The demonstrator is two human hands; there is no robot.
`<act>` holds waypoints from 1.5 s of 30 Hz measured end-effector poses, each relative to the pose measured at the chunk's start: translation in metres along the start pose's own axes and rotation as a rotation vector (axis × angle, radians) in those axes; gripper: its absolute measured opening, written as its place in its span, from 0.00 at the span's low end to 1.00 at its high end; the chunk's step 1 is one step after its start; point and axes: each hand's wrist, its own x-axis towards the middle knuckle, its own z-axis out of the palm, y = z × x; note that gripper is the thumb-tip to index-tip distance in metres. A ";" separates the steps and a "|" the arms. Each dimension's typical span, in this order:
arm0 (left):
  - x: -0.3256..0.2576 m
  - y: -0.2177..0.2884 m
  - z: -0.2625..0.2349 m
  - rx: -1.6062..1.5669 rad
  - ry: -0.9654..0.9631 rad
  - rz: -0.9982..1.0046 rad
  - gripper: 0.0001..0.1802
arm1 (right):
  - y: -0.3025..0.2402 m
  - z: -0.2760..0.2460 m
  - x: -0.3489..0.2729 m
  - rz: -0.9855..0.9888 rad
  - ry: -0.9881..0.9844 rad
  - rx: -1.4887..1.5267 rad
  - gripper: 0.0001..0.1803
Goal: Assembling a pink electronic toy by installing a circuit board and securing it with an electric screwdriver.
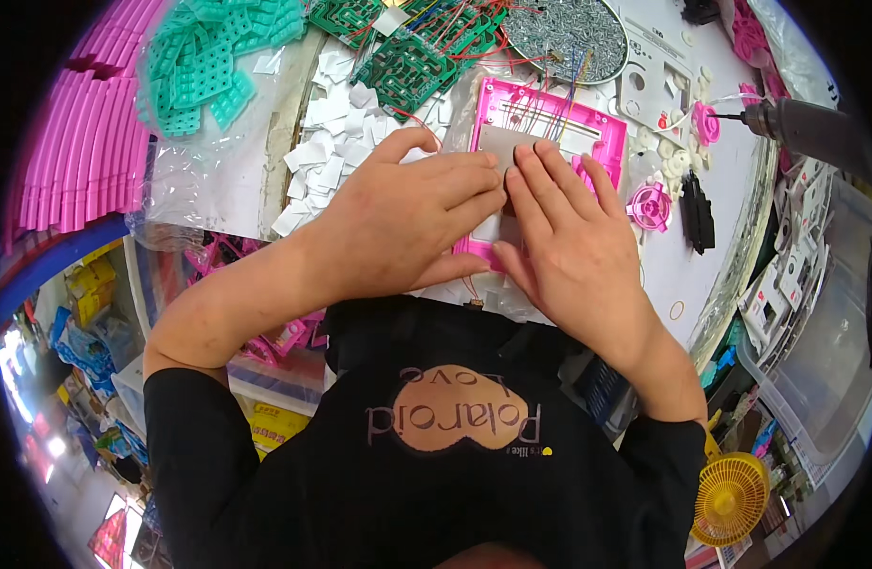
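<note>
A pink plastic housing with thin coloured wires lies flat on the white table in front of me. My left hand lies palm down over its left part, fingers together and stretched to the right. Beside it, my right hand presses flat on the housing's lower middle, fingers pointing up. Between the fingertips of both hands shows a grey flat sheet inside the frame. Neither hand grips anything; what lies under the palms is hidden.
White paper squares are heaped to the left, green circuit boards behind them, teal keypads in a bag, and a round dish of screws. A power screwdriver hangs at the right. Pink curved parts are stacked far left.
</note>
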 end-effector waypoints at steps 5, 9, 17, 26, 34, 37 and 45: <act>0.013 0.004 -0.010 0.085 -0.134 0.014 0.30 | 0.015 -0.019 0.007 -0.081 0.004 0.136 0.32; 0.035 -0.006 -0.030 -0.038 -0.300 -0.003 0.20 | 0.075 -0.088 -0.029 -0.124 0.585 0.442 0.28; 0.194 -0.090 -0.018 0.478 -0.004 -0.034 0.10 | 0.213 -0.109 0.004 -0.007 0.737 1.023 0.24; 0.209 -0.128 0.015 0.514 0.154 0.083 0.13 | 0.152 -0.068 0.032 -0.033 0.665 1.369 0.22; 0.218 -0.130 -0.003 0.537 0.129 -0.075 0.13 | 0.090 -0.071 0.061 0.018 0.829 1.434 0.21; 0.196 -0.111 -0.030 0.319 0.311 -0.111 0.10 | 0.105 -0.068 0.045 -0.090 0.702 1.500 0.22; 0.044 0.011 -0.014 -0.143 0.319 0.056 0.08 | 0.071 -0.055 0.012 -0.374 0.486 1.677 0.26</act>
